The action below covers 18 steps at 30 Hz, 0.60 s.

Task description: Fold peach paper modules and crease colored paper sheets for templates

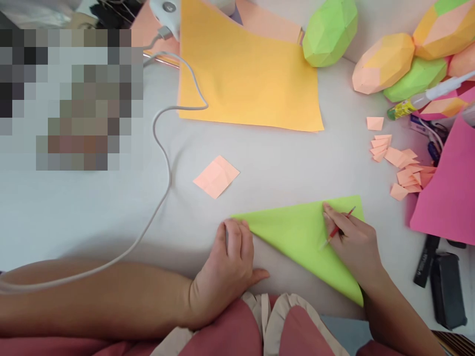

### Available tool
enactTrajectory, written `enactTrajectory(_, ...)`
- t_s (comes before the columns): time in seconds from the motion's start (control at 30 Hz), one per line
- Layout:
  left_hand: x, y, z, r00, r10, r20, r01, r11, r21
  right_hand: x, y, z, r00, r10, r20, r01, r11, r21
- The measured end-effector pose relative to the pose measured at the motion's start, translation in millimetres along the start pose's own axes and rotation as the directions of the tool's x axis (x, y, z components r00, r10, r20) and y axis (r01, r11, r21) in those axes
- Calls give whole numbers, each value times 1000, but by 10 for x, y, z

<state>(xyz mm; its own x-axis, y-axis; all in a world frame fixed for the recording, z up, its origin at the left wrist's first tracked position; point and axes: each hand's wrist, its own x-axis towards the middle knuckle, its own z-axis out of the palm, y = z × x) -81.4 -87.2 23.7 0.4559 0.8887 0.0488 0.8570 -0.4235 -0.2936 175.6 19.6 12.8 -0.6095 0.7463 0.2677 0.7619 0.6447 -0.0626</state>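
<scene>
A folded sheet of green paper (297,232) lies on the white table, narrow at its left corner and wide at its right. My left hand (233,252) presses that left corner down with curled fingers, its thumb stuck out to the side. On the right part of the sheet rests my right hand (352,242), closed around a thin red pen-like stick (334,231) with a pale tip. Its fingertips touch the paper near the upper fold. Beyond my left hand lies a small peach paper diamond (216,177) with crease lines.
Orange sheets (248,79) lie at the back. A white cable (168,168) runs down across my left forearm. On the right are faceted paper shapes (384,64), small peach pieces (408,168), a glue tube (404,108), pink paper (451,193), a black marker (426,261) and a black case (448,291).
</scene>
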Motion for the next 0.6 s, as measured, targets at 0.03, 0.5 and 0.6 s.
enactTrajectory(0.03,-3,3,-5,1000,-7,18,7,1000,14,2,1,3,1000,-5,-6,5,1000,-1)
enactTrajectory(0.5,16,-71,-27,996,80,48,-82,996,46,-21,10,55,998,64,22,-64,998,-1)
enactTrajectory(0.6,43,-126,-33,991,130,30,-130,991,-20,-17,-5,75,998,60,4,-60,998,-7)
